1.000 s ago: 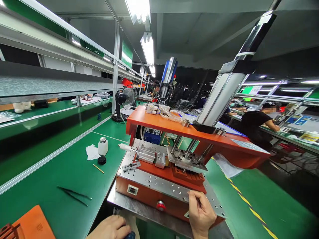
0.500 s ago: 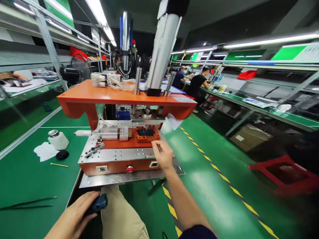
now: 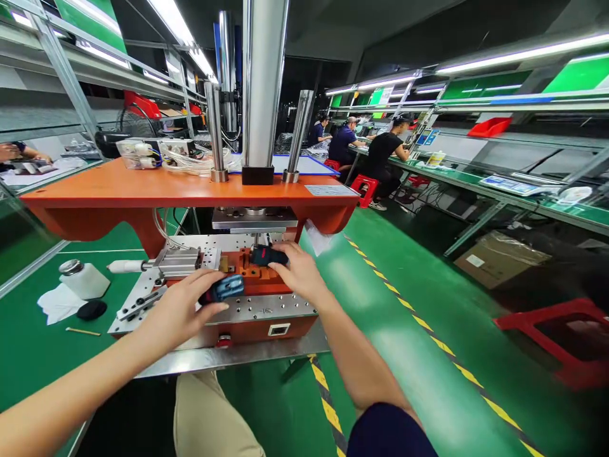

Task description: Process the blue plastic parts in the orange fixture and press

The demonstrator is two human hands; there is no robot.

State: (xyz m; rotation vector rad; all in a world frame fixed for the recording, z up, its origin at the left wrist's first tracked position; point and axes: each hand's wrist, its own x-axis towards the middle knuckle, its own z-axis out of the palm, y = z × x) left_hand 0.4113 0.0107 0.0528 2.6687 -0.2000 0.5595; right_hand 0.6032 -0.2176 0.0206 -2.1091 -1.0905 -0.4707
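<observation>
In front of me stands an orange press (image 3: 190, 190) with a tall cylinder and a silver base plate. My left hand (image 3: 193, 304) is closed around a dark blue plastic part (image 3: 228, 289), just in front of the press fixture. My right hand (image 3: 299, 273) grips a black plastic part (image 3: 269, 255) between thumb and fingers, at the orange fixture block (image 3: 257, 273) under the press head (image 3: 254, 219). Whether the black part still touches the block I cannot tell. A silver clamp cylinder (image 3: 178, 261) lies left of the fixture.
On the green bench at left are a white bottle (image 3: 83, 279), a white cloth (image 3: 59, 301), a black round cap (image 3: 92, 310) and a thin stick (image 3: 83, 331). A red button (image 3: 224, 341) sits on the press front. Several people work at right; a red stool (image 3: 556, 343) stands there.
My left hand has risen from near my lap to the fixture with the blue part. My right hand has moved in from the base's front and taken hold of the black part. The view has shifted.
</observation>
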